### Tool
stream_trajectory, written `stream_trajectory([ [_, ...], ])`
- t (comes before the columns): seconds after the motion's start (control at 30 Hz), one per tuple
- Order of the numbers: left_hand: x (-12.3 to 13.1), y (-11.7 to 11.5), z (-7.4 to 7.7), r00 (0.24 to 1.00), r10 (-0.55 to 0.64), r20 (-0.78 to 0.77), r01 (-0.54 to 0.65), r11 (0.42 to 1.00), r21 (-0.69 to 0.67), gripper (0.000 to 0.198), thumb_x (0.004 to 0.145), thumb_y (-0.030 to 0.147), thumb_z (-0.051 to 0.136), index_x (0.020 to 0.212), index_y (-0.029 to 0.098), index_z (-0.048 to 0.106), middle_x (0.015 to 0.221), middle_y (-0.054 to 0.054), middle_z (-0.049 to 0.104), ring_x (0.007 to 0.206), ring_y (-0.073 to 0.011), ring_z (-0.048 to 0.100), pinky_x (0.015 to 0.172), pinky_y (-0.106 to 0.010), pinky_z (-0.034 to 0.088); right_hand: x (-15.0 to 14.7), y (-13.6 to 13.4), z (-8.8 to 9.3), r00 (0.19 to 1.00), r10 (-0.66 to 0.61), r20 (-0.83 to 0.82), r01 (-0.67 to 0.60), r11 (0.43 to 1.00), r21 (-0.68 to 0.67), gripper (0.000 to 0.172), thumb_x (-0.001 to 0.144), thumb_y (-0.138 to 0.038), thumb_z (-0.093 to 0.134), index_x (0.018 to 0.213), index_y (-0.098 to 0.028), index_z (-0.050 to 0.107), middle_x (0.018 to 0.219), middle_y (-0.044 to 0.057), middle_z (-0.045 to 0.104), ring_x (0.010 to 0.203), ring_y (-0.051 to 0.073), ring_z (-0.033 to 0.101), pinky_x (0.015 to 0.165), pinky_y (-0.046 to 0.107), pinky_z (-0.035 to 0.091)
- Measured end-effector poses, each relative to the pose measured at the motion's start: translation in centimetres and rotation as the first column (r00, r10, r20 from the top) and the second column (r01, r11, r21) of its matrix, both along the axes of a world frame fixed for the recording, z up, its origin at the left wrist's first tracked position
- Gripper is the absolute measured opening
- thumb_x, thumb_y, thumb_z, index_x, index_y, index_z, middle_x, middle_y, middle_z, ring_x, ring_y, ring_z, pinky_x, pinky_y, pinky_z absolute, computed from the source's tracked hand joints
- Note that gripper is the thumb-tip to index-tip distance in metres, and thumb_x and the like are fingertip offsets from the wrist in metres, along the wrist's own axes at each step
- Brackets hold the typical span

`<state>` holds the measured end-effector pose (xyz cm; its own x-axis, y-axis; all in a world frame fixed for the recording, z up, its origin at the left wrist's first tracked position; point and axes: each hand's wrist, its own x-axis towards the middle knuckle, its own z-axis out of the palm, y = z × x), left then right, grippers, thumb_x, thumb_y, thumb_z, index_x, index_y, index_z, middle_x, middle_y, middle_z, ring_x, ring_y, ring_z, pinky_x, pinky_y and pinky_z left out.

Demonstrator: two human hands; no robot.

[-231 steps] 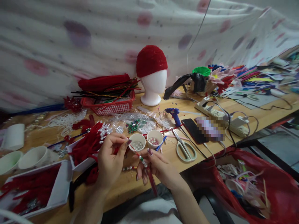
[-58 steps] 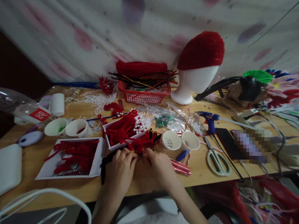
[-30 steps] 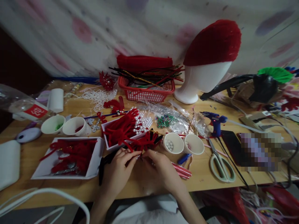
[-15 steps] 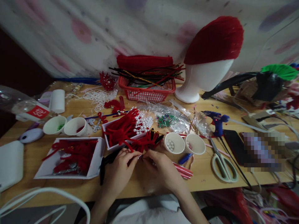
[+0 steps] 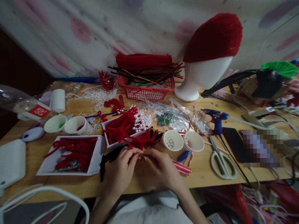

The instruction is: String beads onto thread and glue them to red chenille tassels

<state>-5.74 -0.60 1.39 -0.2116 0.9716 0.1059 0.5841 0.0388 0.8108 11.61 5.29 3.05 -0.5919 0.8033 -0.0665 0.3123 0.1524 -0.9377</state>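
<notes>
Near the table's front edge, my left hand (image 5: 126, 163) and my right hand (image 5: 161, 165) meet with fingers pinched together. What lies between the fingertips is too small and hidden to make out. Just beyond them stands a white box (image 5: 107, 137) of red fuzzy stems (image 5: 119, 127) tipped with white pearl beads (image 5: 142, 120). Red and black fuzzy pieces (image 5: 148, 139) lie right behind my fingertips. Black strips (image 5: 108, 158) are beside my left hand. Red wrapped sticks (image 5: 182, 168) and a blue cap-like piece (image 5: 184, 156) lie by my right hand.
Paper cups (image 5: 173, 141) with beads stand behind my right hand. Scissors (image 5: 223, 165), a blue glue gun (image 5: 216, 119) and a phone (image 5: 232, 143) lie rightward. A white tray (image 5: 100, 155) holds red pieces. Behind are a red basket (image 5: 146, 91) and a foam head (image 5: 203, 76).
My fingertips have drawn closer together, and the right fingers have shifted slightly over the small held piece. The whole view has tilted a little; the table things stay put.
</notes>
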Motion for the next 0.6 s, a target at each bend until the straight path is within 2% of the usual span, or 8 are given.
stream_trajectory([
  [0.13,0.4,0.2,0.6,0.991,0.040,0.131,-0.035,0.999,-0.040,0.021,0.094,0.030,0.055,0.097,0.025,0.076,0.099,-0.004,0.077,0.091,-0.0193,0.073,0.081,-0.029,0.059,0.2,-0.1,-0.4,0.995,-0.070,-0.064,0.070,0.998,0.001,0.017,0.096,-0.023,0.055,0.097,-0.018,0.072,0.090,0.005,0.077,0.080,0.018,0.070,0.072,0.026,0.052],
  [0.27,0.8,0.5,1.6,0.940,0.099,0.326,-0.087,0.995,-0.051,0.024,0.091,0.034,0.058,0.096,0.022,0.078,0.097,-0.006,0.081,0.087,-0.0206,0.076,0.077,-0.029,0.062,0.5,-0.1,-0.7,0.990,-0.113,-0.085,0.112,0.994,-0.009,0.018,0.096,-0.026,0.056,0.096,-0.018,0.072,0.090,0.005,0.078,0.080,0.018,0.071,0.069,0.025,0.052],
  [0.4,1.4,0.7,1.9,0.912,0.115,0.395,-0.085,0.992,-0.094,0.021,0.084,0.035,0.065,0.092,0.021,0.078,0.091,-0.006,0.082,0.084,-0.0222,0.077,0.073,-0.029,0.062,0.7,-0.2,-0.8,0.987,-0.133,-0.085,0.132,0.991,-0.015,0.019,0.095,-0.027,0.057,0.097,-0.017,0.073,0.088,0.005,0.079,0.074,0.017,0.071,0.065,0.024,0.052],
  [0.6,2.0,1.2,1.6,0.856,0.175,0.486,-0.109,0.981,-0.161,0.025,0.079,0.040,0.068,0.089,0.019,0.077,0.086,-0.006,0.082,0.077,-0.0213,0.077,0.069,-0.028,0.062,0.9,-0.3,-0.5,0.991,-0.111,-0.078,0.110,0.994,-0.011,0.018,0.095,-0.027,0.057,0.094,-0.018,0.073,0.085,0.004,0.078,0.074,0.017,0.069,0.065,0.024,0.050],
])
